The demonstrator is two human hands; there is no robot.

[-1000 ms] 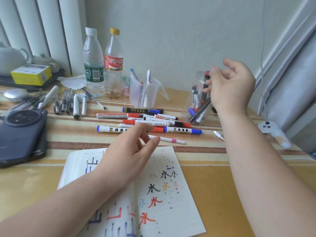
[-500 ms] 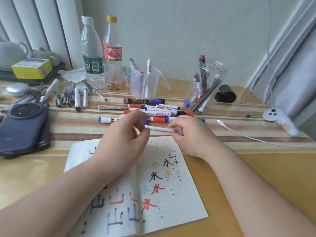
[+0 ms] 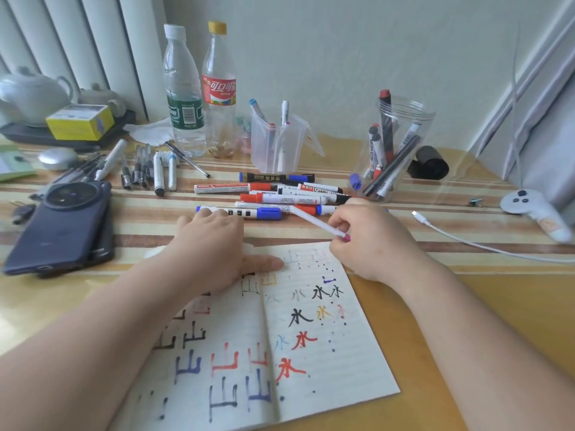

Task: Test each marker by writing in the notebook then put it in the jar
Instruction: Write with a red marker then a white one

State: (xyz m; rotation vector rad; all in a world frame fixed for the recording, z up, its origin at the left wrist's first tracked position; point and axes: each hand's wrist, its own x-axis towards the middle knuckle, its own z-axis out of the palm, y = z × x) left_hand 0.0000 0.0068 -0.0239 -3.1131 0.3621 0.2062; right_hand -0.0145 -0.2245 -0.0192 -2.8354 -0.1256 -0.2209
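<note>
1. your left hand (image 3: 214, 244) lies flat on the notebook (image 3: 311, 353), fingers straight; press so it cannot slide.
2. your right hand (image 3: 370, 241) pinches the pink-tipped marker (image 3: 314, 221) at the page's top edge; aim for bare paper.
3. the jar (image 3: 401, 150) stands farther back, right.

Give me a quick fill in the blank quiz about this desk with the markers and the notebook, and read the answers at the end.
1. The right hand pinches a thin marker with a ____ end.
2. The left hand lies flat on the notebook, holding ____.
3. The red-labelled bottle has a ____ cap.
4. The phone lies to the ____ of the notebook.
Missing words: pink, nothing, yellow, left.
</note>
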